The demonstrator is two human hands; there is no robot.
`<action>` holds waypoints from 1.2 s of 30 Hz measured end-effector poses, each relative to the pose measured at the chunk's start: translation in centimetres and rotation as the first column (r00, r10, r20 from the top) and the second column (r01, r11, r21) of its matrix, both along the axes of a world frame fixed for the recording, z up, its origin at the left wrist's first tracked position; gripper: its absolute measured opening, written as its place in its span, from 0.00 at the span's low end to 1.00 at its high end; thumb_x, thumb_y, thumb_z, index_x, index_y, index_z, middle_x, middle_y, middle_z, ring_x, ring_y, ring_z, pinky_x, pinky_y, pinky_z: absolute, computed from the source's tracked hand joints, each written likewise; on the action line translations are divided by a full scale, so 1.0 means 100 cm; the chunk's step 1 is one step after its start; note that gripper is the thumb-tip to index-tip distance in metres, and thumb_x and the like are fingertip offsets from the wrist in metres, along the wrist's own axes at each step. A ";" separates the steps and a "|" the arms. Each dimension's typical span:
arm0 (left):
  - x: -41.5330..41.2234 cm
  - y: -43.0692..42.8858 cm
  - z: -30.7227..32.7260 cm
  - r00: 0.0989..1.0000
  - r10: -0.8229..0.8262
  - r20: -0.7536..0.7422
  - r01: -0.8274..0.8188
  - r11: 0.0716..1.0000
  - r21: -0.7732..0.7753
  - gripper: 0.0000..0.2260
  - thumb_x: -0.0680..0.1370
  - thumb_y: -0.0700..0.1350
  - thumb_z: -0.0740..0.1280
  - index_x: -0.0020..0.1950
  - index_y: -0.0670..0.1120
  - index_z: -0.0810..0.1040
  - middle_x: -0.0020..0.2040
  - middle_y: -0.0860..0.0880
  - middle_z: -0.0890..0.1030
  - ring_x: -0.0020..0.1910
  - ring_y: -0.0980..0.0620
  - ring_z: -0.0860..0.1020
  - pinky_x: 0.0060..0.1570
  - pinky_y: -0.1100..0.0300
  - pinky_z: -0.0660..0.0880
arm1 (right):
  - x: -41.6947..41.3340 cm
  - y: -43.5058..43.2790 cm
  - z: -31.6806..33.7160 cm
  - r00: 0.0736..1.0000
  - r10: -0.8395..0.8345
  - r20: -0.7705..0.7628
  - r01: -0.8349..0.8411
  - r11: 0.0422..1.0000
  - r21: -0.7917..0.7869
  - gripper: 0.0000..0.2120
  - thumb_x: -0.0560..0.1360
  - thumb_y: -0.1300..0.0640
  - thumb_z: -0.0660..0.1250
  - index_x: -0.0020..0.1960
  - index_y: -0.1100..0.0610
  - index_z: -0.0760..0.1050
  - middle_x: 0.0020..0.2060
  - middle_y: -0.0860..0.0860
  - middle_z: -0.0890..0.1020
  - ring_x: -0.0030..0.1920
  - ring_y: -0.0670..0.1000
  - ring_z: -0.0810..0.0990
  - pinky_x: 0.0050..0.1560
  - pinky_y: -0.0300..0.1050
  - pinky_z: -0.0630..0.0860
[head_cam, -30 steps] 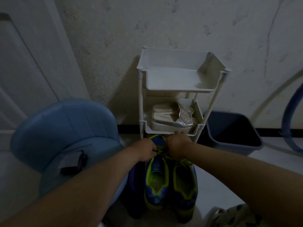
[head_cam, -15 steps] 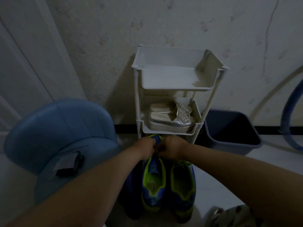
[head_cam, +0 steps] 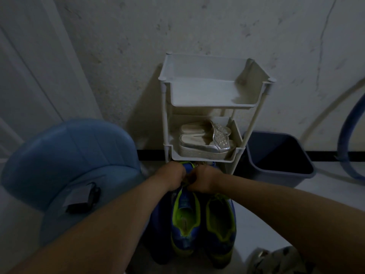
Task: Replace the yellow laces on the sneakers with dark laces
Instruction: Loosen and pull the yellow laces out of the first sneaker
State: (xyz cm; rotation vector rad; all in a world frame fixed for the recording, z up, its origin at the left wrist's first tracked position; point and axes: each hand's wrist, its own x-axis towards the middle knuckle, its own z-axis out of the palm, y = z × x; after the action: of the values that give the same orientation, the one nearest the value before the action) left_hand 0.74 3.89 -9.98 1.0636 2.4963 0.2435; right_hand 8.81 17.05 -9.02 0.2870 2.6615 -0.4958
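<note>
Two blue sneakers with yellow-green lining stand side by side on the floor, heels toward me: the left sneaker (head_cam: 184, 220) and the right sneaker (head_cam: 219, 224). My left hand (head_cam: 173, 177) and my right hand (head_cam: 203, 179) are curled close together over the lace area of the left sneaker, near its tongue. Each seems to pinch a lace there, but the fingers and the lace are hidden in the dim light. The sneakers' toes reach under the rack.
A white three-tier rack (head_cam: 207, 103) stands against the wall, with silver sandals (head_cam: 205, 143) on its middle shelf. A blue plastic chair (head_cam: 65, 163) with a dark object (head_cam: 83, 200) on its seat is left. A dark bin (head_cam: 276, 159) sits right, with hoses beyond it.
My hands have drawn closer together over the left sneaker's laces. The view has shifted slightly; the sneakers have not moved.
</note>
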 end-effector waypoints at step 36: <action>-0.016 -0.012 0.013 0.965 0.113 0.237 -0.153 0.976 0.157 0.10 0.75 0.40 0.65 0.52 0.53 0.80 0.56 0.52 0.79 0.56 0.51 0.77 0.55 0.60 0.74 | 0.002 -0.005 0.004 0.998 0.024 -0.059 -0.023 1.000 0.015 0.13 0.79 0.50 0.64 0.58 0.54 0.81 0.56 0.54 0.82 0.56 0.53 0.80 0.57 0.47 0.78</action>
State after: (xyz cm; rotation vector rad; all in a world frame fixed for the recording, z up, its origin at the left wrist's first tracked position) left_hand -0.82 2.71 -8.68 0.8769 2.3727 0.5995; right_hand 9.03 16.60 -8.57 0.2484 2.7232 -0.4858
